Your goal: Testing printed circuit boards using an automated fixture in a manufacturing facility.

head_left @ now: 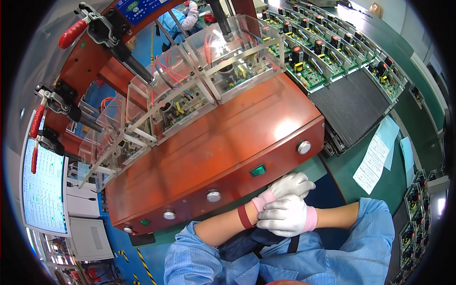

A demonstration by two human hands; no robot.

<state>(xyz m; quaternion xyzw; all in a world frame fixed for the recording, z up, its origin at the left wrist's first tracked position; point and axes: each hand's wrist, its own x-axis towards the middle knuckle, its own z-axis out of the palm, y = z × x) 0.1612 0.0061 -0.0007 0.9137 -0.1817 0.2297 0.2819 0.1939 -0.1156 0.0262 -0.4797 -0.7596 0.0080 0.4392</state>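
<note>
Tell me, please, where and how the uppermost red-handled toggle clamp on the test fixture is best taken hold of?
Probably by its red sleeved handle, the padded free end that sticks out up and to the left, clear of the black linkage and the clear plastic covers. Come from the left side, fingers wrapped around it. Both gloved hands, left hand and right hand, rest crossed below the fixture.

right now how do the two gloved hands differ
The right hand lies on top, gripping the left wrist; the left hand sits beneath, curled, nearer the red console. The left wrist bears a dark red band; the right shows none. Both wear white gloves with pink cuffs and hold no object.
</note>
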